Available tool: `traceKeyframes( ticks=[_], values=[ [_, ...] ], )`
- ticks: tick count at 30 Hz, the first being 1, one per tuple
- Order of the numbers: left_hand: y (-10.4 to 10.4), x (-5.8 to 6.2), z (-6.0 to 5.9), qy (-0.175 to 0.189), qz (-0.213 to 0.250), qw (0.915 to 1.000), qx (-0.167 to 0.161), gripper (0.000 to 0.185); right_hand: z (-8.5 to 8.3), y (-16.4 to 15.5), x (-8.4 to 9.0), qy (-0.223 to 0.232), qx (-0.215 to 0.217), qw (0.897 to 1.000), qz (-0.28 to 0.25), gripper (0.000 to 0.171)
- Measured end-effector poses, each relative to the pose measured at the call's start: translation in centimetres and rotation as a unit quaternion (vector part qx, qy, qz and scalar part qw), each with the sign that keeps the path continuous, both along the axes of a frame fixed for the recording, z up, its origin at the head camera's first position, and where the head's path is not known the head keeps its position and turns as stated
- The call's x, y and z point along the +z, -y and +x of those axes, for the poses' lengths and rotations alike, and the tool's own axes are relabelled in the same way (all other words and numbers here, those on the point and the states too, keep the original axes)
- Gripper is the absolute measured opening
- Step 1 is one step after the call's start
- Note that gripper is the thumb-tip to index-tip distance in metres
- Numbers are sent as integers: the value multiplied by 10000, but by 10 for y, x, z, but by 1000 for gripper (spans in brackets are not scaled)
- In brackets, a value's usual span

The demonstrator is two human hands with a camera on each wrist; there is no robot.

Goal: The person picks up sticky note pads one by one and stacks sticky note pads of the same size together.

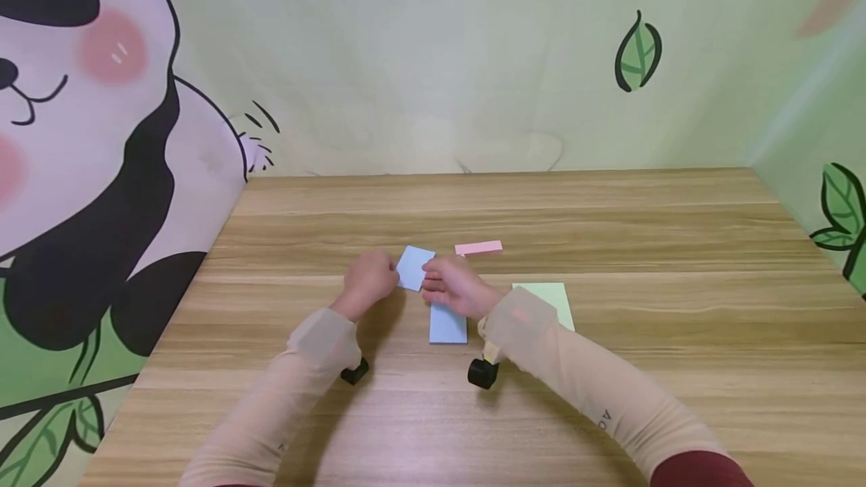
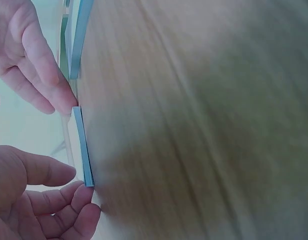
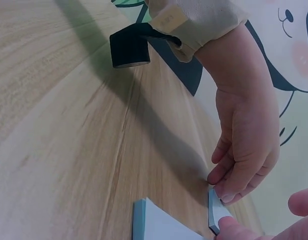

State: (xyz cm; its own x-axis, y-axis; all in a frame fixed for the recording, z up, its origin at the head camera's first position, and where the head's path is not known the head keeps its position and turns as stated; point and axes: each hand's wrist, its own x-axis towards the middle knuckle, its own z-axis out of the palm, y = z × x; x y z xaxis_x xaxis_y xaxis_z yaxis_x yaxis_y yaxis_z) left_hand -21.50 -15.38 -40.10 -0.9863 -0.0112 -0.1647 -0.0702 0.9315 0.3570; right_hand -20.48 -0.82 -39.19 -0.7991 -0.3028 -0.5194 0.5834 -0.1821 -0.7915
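A small blue sticky note pad (image 1: 415, 267) lies turned at a slant on the table between the two hands. My left hand (image 1: 368, 280) has its thumb and curled fingers at the pad's left edge, pinching that end; the left wrist view shows the fingertips (image 2: 85, 192) there. From the other side, my right hand (image 1: 460, 285) touches the pad's right edge with its fingertips, thumb held apart. Under the right hand lies a second, larger blue sticky note pad (image 1: 448, 324), its far part hidden by that hand.
A thin pink strip of sticky notes (image 1: 479, 247) lies just beyond the right hand. Beside the right wrist is a pale green sticky note pad (image 1: 551, 295), partly covered by the sleeve. Behind the wooden table (image 1: 663, 231) stands a wall with a panda print.
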Motion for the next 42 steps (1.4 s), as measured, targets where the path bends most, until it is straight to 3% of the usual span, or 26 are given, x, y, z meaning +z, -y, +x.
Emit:
traceKeyframes(
  ticks=[5,13,21,30,34,37,42],
  values=[
    [3,1,2,8,89,10000,1,32,2,2,0,-63,65,9998,166,34],
    [7,0,8,-9,-36,10000,19,25,6,5,-1,-170,144,9990,375,14],
    [11,-1,11,24,-89,9999,41,28,10,4,-2,-288,452,9966,632,31],
    [12,2,19,205,-48,9998,16,22,14,2,-2,-545,769,9893,1112,33],
    [12,2,19,206,-127,9997,-66,18,14,4,-3,-1152,1078,9706,1815,41],
    [12,1,19,251,-132,9996,-79,17,14,5,-4,-1840,1370,9407,2501,47],
    [11,0,16,295,-52,9995,-49,18,10,4,-7,-2516,1681,9009,3113,24]
  ],
)
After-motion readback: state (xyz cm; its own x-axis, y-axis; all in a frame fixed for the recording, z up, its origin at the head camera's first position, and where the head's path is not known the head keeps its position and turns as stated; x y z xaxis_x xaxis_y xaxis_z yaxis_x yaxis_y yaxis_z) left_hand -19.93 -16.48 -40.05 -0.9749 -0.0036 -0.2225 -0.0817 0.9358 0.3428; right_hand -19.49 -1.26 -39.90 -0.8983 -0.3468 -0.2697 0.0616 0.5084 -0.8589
